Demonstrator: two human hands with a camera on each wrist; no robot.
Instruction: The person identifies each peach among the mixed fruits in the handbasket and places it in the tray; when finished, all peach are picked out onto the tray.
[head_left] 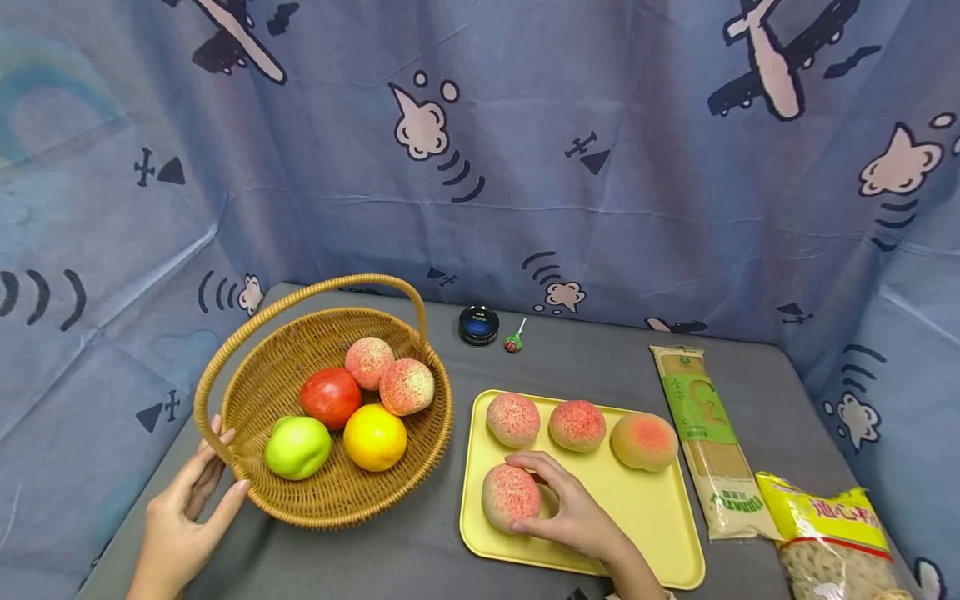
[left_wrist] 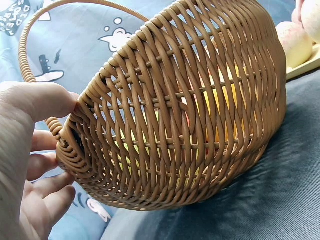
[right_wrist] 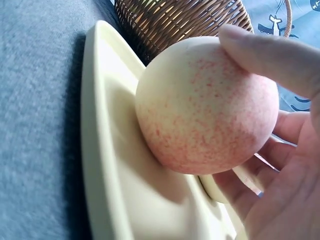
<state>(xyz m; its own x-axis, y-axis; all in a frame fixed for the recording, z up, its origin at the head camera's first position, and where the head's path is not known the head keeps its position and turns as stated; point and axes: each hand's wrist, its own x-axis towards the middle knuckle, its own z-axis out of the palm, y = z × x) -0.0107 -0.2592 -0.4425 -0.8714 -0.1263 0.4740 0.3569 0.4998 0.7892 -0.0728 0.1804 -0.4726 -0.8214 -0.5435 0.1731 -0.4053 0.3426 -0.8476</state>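
Observation:
My left hand [head_left: 187,508] holds the rim of a wicker basket [left_wrist: 170,105] at the foot of its arched handle, thumb on the outer weave. Inside the basket lie a green apple [head_left: 297,447], a red fruit [head_left: 330,398], an orange [head_left: 375,437] and two peaches [head_left: 369,362]. My right hand [head_left: 566,508] grips a speckled pink peach [right_wrist: 205,107] between thumb and fingers, over the front left of a yellow tray [head_left: 637,517]. Whether this peach touches the tray, I cannot tell. Three more peaches [head_left: 577,426] sit in a row along the tray's back.
Behind the tray are a black tuna tin [head_left: 478,325] and a lollipop [head_left: 514,340]. To its right lie a long pack of noodles [head_left: 708,442] and a yellow bag [head_left: 836,533] of pale ring-shaped food. Patterned blue cloth [head_left: 510,167] hangs around the grey table.

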